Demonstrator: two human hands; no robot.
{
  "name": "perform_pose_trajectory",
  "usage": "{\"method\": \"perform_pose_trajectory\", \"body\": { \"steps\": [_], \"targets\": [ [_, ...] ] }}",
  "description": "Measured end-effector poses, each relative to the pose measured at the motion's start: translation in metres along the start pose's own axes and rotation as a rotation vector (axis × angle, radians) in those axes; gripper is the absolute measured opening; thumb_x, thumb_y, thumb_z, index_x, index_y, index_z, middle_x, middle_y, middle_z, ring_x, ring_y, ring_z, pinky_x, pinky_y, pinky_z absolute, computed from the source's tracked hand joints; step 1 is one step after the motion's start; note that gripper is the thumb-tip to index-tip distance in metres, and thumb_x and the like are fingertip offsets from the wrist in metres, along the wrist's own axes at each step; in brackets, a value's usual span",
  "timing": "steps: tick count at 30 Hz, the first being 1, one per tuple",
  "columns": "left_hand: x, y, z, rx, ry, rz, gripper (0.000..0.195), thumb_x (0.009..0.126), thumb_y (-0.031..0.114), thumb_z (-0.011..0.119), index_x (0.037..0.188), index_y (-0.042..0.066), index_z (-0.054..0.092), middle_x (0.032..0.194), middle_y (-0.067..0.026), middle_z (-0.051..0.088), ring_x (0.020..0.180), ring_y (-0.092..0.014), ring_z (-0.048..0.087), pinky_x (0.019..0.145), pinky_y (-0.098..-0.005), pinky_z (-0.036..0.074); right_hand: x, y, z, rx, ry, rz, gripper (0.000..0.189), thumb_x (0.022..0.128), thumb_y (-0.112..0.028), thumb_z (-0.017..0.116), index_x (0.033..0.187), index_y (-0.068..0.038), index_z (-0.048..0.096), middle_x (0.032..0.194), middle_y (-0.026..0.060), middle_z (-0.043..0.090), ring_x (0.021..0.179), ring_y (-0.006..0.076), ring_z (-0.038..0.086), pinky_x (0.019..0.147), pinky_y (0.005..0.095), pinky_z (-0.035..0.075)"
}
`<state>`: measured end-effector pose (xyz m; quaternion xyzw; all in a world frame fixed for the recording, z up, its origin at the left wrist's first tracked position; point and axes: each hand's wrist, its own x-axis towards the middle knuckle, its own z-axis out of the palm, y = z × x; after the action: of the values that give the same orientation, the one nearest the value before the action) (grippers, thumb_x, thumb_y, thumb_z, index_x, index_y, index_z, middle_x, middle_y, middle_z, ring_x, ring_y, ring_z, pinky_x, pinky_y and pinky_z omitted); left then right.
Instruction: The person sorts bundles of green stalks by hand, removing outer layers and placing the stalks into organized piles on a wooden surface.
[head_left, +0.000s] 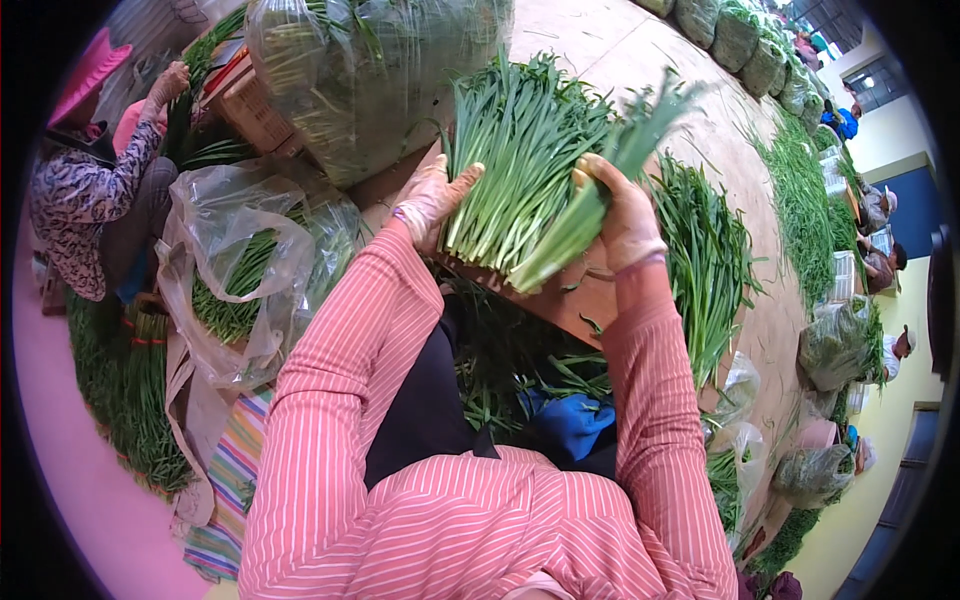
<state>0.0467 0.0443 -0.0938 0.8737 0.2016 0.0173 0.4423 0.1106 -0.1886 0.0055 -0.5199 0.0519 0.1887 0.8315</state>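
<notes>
A broad pile of green garlic chives (517, 157) lies on a small brown board (559, 300) before me, white stem ends towards my body. My left hand (433, 196), in a thin pale glove, holds the pile's left edge, thumb over the stems. In my gloved right hand (619, 206) is a smaller bunch of chives (562, 244), tilted over the pile's right side, its leaf tips blurred. The undersides of both hands are hidden. More loose chives (701, 262) lie just right of my right forearm.
A large clear plastic bag of chives (390, 90) stands beyond the board. At left are an open plastic bag (240, 255), tied bundles (127, 375) and a co-worker (97, 180) handling greens. A blue cloth (574, 424) lies by my lap. Further heaps (799, 202) and people line the right.
</notes>
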Motion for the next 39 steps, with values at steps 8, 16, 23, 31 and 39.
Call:
{"method": "perform_pose_trajectory", "body": {
  "steps": [8, 16, 23, 31, 39],
  "targets": [
    [0.004, 0.019, -0.004, -0.753, -0.296, 0.029, 0.106, 0.075, 0.078, 0.042, 0.14, -0.005, 0.026, 0.137, -0.0244, 0.039, 0.13, -0.032, 0.037, 0.106, -0.0337, 0.028, 0.053, 0.049, 0.087, -0.387, 0.116, 0.008, 0.025, 0.076, -0.008, 0.067, 0.096, 0.003, 0.055, 0.082, 0.0115, 0.064, 0.066, 0.0194, 0.063, 0.068, 0.0293, 0.054],
    [0.011, -0.001, 0.019, -0.18, -0.205, 0.2, 0.121, 0.068, 0.079, 0.051, 0.142, -0.007, 0.01, 0.14, -0.0306, 0.029, 0.132, -0.041, 0.028, 0.108, -0.0393, 0.024, 0.075, 0.086, 0.076, -1.714, 0.445, -0.413, 0.09, 0.073, -0.043, 0.069, 0.138, 0.003, 0.028, 0.122, 0.018, 0.05, 0.114, 0.0318, 0.047, 0.094, 0.0414, 0.039],
    [0.006, 0.012, 0.015, -0.022, -0.182, 0.143, 0.126, 0.064, 0.075, 0.06, 0.142, -0.008, 0.006, 0.141, -0.0311, 0.025, 0.132, -0.041, 0.027, 0.109, -0.0398, 0.023, 0.058, 0.058, 0.007, -1.114, 0.195, -0.893, 0.064, 0.089, -0.039, 0.055, 0.133, 0.003, 0.038, 0.13, 0.0219, 0.046, 0.123, 0.0352, 0.041, 0.104, 0.0409, 0.03],
    [0.006, 0.028, 0.013, -0.073, -0.164, 0.036, 0.127, 0.064, 0.076, 0.06, 0.142, -0.006, 0.003, 0.144, -0.0314, 0.019, 0.135, -0.041, 0.019, 0.111, -0.0394, 0.018, -0.119, 0.105, -0.084, -1.728, -0.247, -0.603, 0.058, 0.084, -0.023, 0.058, 0.132, 0.001, 0.039, 0.134, 0.026, 0.039, 0.126, 0.0452, 0.033, 0.107, 0.0466, 0.024],
    [0.015, 0.036, 0.014, -0.066, -0.095, -0.114, 0.129, 0.06, 0.077, 0.062, 0.144, -0.001, 0.004, 0.143, -0.0299, 0.023, 0.133, -0.041, 0.024, 0.11, -0.0421, 0.022, -0.099, 0.065, -0.066, -0.974, 0.103, -0.391, 0.036, 0.085, -0.021, 0.064, 0.114, -0.001, 0.058, 0.111, 0.0153, 0.062, 0.104, 0.0265, 0.059, 0.091, 0.0333, 0.045]
  ]
}}
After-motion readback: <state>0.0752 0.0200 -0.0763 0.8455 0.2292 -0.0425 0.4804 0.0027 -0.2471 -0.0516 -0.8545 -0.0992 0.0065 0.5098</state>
